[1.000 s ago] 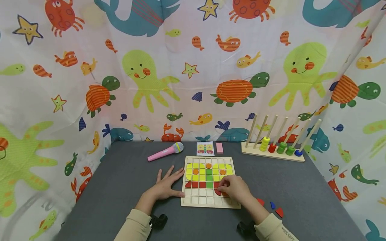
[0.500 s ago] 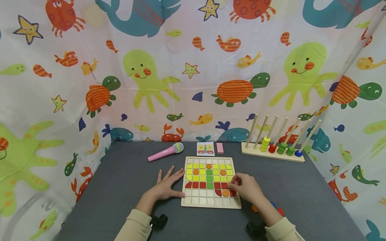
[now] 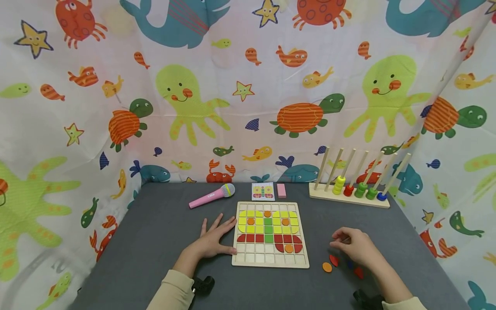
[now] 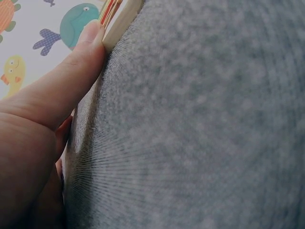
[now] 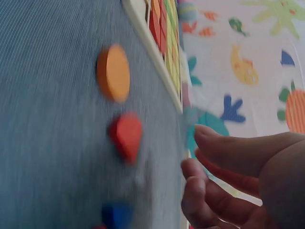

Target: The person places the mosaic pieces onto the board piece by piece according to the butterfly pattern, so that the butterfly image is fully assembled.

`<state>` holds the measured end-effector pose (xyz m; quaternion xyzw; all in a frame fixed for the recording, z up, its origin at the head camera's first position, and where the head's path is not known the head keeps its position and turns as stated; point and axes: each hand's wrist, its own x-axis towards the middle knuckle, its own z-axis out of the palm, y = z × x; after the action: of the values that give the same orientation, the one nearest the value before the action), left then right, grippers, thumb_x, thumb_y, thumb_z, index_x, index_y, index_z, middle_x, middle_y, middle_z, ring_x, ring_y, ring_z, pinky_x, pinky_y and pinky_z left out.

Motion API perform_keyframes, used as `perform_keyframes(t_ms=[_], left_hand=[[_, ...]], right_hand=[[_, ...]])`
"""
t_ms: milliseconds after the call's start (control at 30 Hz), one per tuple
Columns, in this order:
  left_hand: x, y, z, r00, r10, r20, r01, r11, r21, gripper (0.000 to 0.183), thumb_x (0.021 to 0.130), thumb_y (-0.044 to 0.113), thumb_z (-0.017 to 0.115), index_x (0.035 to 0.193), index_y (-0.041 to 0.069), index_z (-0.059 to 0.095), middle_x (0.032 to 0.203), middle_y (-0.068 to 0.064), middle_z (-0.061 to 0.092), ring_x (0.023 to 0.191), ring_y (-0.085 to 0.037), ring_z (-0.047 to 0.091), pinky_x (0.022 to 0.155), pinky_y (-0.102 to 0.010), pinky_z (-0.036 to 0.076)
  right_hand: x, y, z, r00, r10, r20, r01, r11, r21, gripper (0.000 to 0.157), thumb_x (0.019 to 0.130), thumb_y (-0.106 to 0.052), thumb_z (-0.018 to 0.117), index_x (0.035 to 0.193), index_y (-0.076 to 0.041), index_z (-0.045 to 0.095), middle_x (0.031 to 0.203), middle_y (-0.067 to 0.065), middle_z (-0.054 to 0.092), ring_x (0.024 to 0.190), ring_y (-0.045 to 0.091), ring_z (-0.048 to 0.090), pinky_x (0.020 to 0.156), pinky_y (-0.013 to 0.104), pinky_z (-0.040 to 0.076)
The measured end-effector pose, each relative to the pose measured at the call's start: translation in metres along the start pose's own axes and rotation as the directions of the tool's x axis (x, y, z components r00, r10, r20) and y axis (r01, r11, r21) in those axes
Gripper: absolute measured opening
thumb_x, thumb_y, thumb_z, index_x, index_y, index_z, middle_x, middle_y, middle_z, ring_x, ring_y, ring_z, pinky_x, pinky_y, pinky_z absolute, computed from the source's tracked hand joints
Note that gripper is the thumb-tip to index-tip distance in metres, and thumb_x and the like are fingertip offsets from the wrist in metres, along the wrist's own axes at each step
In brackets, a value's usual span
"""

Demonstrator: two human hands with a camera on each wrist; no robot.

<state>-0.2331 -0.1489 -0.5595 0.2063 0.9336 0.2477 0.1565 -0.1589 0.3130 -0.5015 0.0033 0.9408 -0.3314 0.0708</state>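
A square wooden pattern board [image 3: 267,258] lies on the grey table, its grid partly filled with yellow, green, red and orange flat pieces. My left hand [image 3: 209,243] has its fingers spread along the board's left edge; in the left wrist view the thumb [image 4: 78,67] touches the wooden rim. To the right of the board, my right hand [image 3: 358,247] hovers with loosely bent fingers, and nothing shows between thumb and fingertips in the right wrist view. Close below it lie an orange disc [image 3: 327,267], a red quarter-round piece [image 5: 127,137], a blue piece [image 5: 116,215] and another red piece [image 3: 358,272].
Behind the board are a pattern card [image 3: 263,191], a pink block [image 3: 281,190] and a pink toy microphone [image 3: 209,198]. A peg rack [image 3: 350,197] with coloured rings stands at the back right. A sea-animal cloth [image 3: 240,125] hangs behind the table.
My right hand has left a red piece at the right end of the red row and moved right, over the loose pieces. My left hand has stayed at the board's edge.
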Motion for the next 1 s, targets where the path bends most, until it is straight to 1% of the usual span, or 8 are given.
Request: perform_keyframes(t_ms=[133, 233, 333, 433, 633, 767, 900, 1000], left_hand=[[0.000, 0.000, 0.000, 1.000, -0.004, -0.001, 0.004, 1.000, -0.005, 0.108, 0.072, 0.073, 0.074, 0.161, 0.036, 0.024, 0.168, 0.012, 0.020, 0.158, -0.031, -0.005, 0.114, -0.068, -0.020], [0.000, 0.000, 0.000, 1.000, -0.001, -0.001, 0.001, 1.000, -0.005, 0.108, 0.073, 0.072, 0.074, 0.161, 0.036, 0.024, 0.168, 0.011, 0.020, 0.158, -0.031, -0.005, 0.115, -0.069, -0.019], [-0.001, 0.001, 0.000, 1.000, 0.003, -0.001, -0.003, 1.000, -0.004, 0.107, 0.073, 0.072, 0.074, 0.161, 0.036, 0.024, 0.168, 0.012, 0.020, 0.158, -0.031, -0.005, 0.115, -0.069, -0.019], [-0.001, 0.001, 0.000, 1.000, 0.004, -0.001, -0.004, 1.000, -0.005, 0.107, 0.073, 0.073, 0.074, 0.161, 0.036, 0.024, 0.168, 0.012, 0.020, 0.158, -0.030, -0.005, 0.115, -0.068, -0.019], [-0.002, 0.001, 0.000, 1.000, 0.001, 0.002, 0.000, 1.000, -0.007, 0.108, 0.073, 0.072, 0.074, 0.161, 0.035, 0.024, 0.168, 0.011, 0.020, 0.158, -0.031, -0.005, 0.115, -0.069, -0.019], [-0.003, 0.002, 0.000, 1.000, -0.003, 0.007, 0.003, 1.000, -0.014, 0.107, 0.073, 0.071, 0.074, 0.161, 0.035, 0.024, 0.168, 0.011, 0.020, 0.158, -0.030, -0.005, 0.114, -0.068, -0.020], [-0.002, 0.002, -0.002, 1.000, 0.000, 0.004, 0.000, 1.000, -0.011, 0.108, 0.073, 0.072, 0.073, 0.161, 0.036, 0.023, 0.168, 0.012, 0.020, 0.158, -0.030, -0.005, 0.115, -0.068, -0.020], [-0.002, 0.002, -0.002, 1.000, 0.004, 0.004, -0.004, 1.000, -0.002, 0.108, 0.073, 0.074, 0.072, 0.161, 0.036, 0.023, 0.168, 0.012, 0.020, 0.158, -0.030, -0.005, 0.115, -0.068, -0.019]], right_hand=[[-0.007, 0.021, -0.013, 0.999, 0.002, 0.051, -0.002, 1.000, -0.007, 0.026, 0.087, -0.025, 0.080, 0.103, -0.006, 0.072, 0.084, 0.000, 0.067, 0.076, 0.015, 0.060, 0.065, 0.028, 0.051], [-0.013, 0.034, -0.019, 0.995, 0.032, 0.098, -0.031, 0.999, -0.011, 0.030, 0.084, -0.031, 0.083, 0.098, -0.008, 0.071, 0.081, 0.000, 0.064, 0.073, 0.016, 0.057, 0.062, 0.028, 0.046], [-0.018, 0.043, -0.020, 0.987, 0.063, 0.150, -0.060, 0.998, -0.026, 0.034, 0.080, -0.037, 0.085, 0.092, -0.010, 0.069, 0.078, 0.000, 0.059, 0.073, 0.017, 0.053, 0.060, 0.028, 0.041], [-0.021, 0.047, -0.018, 0.981, 0.055, 0.185, -0.050, 0.998, -0.034, 0.034, 0.080, -0.037, 0.086, 0.089, -0.011, 0.067, 0.077, 0.000, 0.057, 0.072, 0.017, 0.051, 0.060, 0.027, 0.038], [-0.021, 0.044, -0.015, 0.979, 0.015, 0.202, -0.011, 1.000, -0.018, 0.025, 0.082, -0.029, 0.084, 0.086, -0.011, 0.067, 0.075, 0.000, 0.058, 0.068, 0.015, 0.052, 0.058, 0.026, 0.040], [-0.016, 0.035, -0.012, 0.984, -0.001, 0.177, 0.000, 1.000, 0.006, 0.023, 0.085, -0.026, 0.082, 0.086, -0.010, 0.065, 0.074, 0.000, 0.058, 0.065, 0.015, 0.053, 0.056, 0.026, 0.041], [-0.008, 0.019, -0.006, 0.995, -0.015, 0.098, 0.013, 1.000, 0.024, 0.019, 0.088, -0.023, 0.079, 0.096, -0.009, 0.068, 0.075, 0.000, 0.060, 0.066, 0.016, 0.054, 0.056, 0.026, 0.043], [-0.001, 0.004, 0.000, 0.998, -0.030, 0.052, 0.027, 0.999, 0.042, 0.016, 0.089, -0.022, 0.078, 0.100, -0.010, 0.073, 0.077, 0.000, 0.064, 0.068, 0.016, 0.055, 0.058, 0.026, 0.045]])
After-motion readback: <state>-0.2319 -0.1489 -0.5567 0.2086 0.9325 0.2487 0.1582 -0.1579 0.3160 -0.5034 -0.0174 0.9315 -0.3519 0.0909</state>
